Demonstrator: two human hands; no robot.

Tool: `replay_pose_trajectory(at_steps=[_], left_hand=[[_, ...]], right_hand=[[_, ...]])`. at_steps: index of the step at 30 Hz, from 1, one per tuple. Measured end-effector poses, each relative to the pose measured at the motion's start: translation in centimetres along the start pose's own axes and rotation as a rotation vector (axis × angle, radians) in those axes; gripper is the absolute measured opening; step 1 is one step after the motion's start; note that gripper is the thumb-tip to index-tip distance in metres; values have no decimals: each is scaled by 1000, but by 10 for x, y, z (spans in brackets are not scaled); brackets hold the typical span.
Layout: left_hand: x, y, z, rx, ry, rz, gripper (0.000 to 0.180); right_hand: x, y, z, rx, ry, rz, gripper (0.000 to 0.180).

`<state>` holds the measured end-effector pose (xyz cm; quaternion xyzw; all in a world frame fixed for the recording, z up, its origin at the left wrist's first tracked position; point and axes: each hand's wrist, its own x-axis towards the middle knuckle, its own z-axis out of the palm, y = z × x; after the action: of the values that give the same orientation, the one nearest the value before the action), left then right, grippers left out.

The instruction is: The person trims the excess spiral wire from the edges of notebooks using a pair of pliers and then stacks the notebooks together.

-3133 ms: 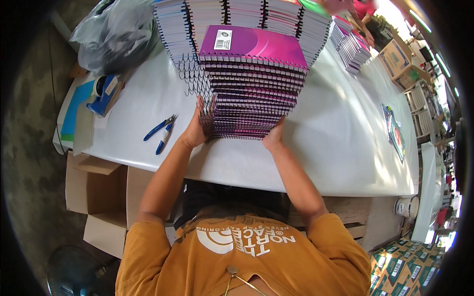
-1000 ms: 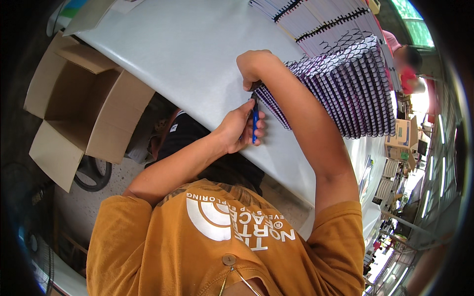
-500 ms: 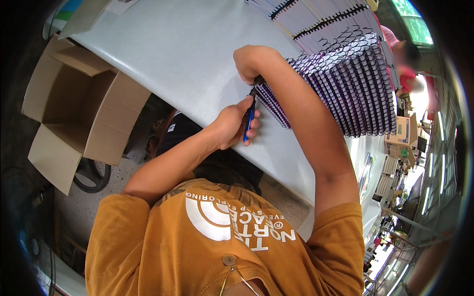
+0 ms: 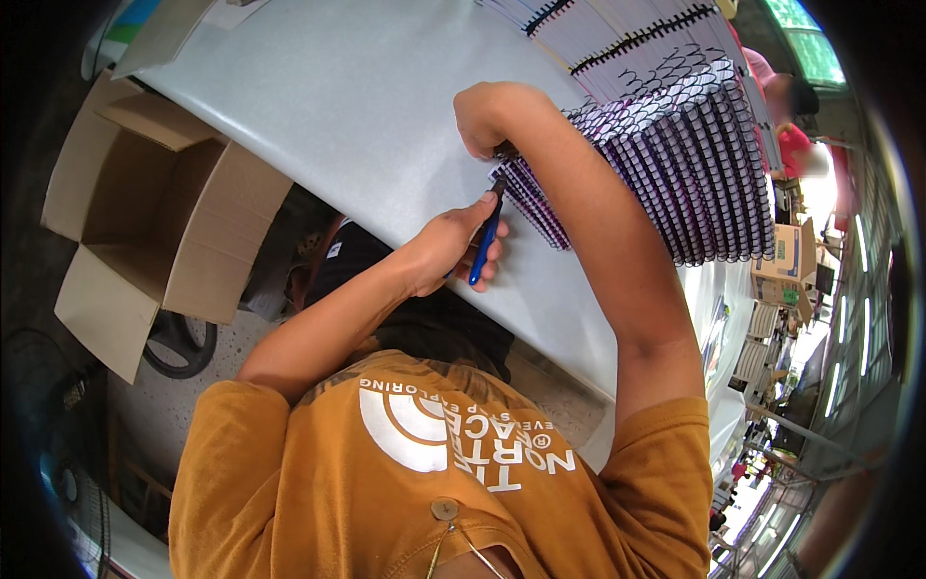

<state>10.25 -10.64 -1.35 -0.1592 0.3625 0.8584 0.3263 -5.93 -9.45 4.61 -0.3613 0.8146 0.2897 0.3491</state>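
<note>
My left hand (image 4: 453, 249) is closed around a pair of blue-handled pliers (image 4: 487, 236). Their dark jaws point at the near corner of a stack of spiral-bound notebooks (image 4: 666, 174), whose black coils face up and toward me. Whether the jaws touch a coil is too small to tell. My right hand (image 4: 490, 118) is bent over the same end of the stack, just beyond the pliers. Its fingers curl down out of sight around something dark that I cannot make out. My right forearm crosses in front of part of the stack.
A pale table (image 4: 318, 106) carries the stack, with more bound books (image 4: 637, 39) behind it. An open cardboard box (image 4: 207, 212) stands at the table's left edge. Other cartons (image 4: 779, 261) are at the right, and a person in red (image 4: 793, 150) is at the far right.
The pliers' handles have spread slightly in my left hand, which has shifted a little toward me. My right hand has stayed nearly in place, and the stack has barely moved.
</note>
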Motion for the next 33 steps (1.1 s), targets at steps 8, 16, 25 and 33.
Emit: replay_pose_trajectory(at_steps=[8,16,25,33], left_hand=[[7,3,-6,40,-41,40,53],[7,10,7,29,-25,78,49],[-4,11,4,71,-76,61,55],[-3,14,5,100,-89,56,56]], right_hand=[[-16,-1,-18,-33,-152,16,19],[-19,2,-19,-15,-98,18,18],[-21,0,-21,-9,-81,37,19],[-20,1,-21,-24,-86,38,18]])
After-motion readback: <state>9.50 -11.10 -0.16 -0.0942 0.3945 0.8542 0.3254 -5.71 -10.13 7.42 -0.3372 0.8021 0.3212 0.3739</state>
